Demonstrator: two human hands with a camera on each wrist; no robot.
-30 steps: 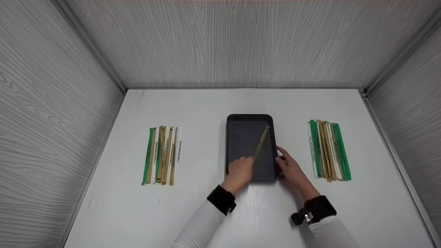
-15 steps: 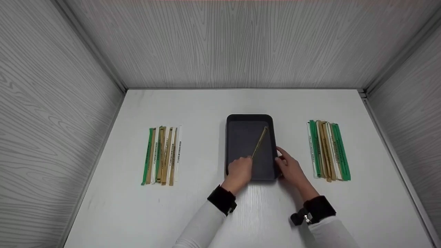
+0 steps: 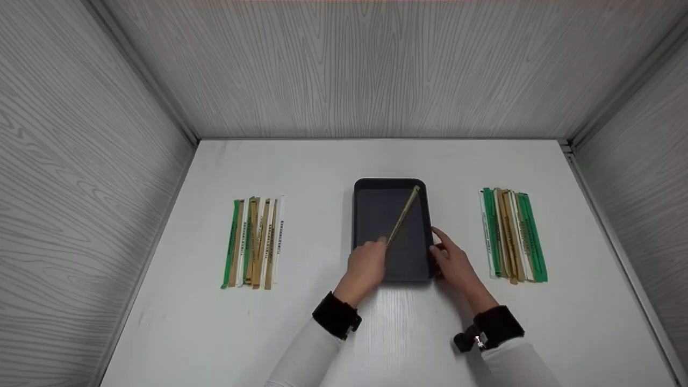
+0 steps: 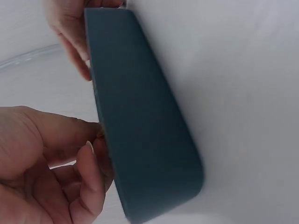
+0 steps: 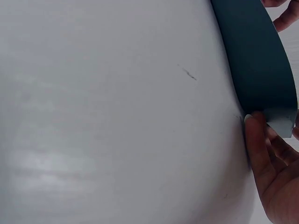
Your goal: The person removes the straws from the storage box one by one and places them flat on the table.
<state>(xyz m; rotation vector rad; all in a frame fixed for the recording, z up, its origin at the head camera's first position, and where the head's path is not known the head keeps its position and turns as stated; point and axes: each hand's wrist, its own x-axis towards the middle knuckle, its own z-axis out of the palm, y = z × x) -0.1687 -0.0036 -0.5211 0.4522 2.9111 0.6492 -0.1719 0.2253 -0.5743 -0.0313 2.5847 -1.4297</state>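
A dark rectangular tray (image 3: pixel 410 258) stands in the middle of the white table. My left hand (image 3: pixel 365 267) is over its near left part in the head view and pinches a slim brown paper-wrapped straw (image 3: pixel 404 216). The straw slants up and to the right across the tray, its far end by the far right corner. In the left wrist view, the tray's wall (image 4: pixel 140 112) hides the straw and the left fingertips. My right hand (image 3: pixel 456 266) grips the tray's right side near the front corner, thumb at the rim, fingers against the outside wall.
A row of wrapped straws (image 3: pixel 250 242) in green, brown and white lies left of the tray. Another such bundle (image 3: pixel 513 236) lies at the right. Grey wood-grain panels (image 3: pixel 344 70) border the table (image 3: pixel 322 161) at the back and sides.
My left hand has drawn slightly left and away from the tray's middle, and the straw's far end has shifted toward the far rim. My right hand and the tray have stayed put.
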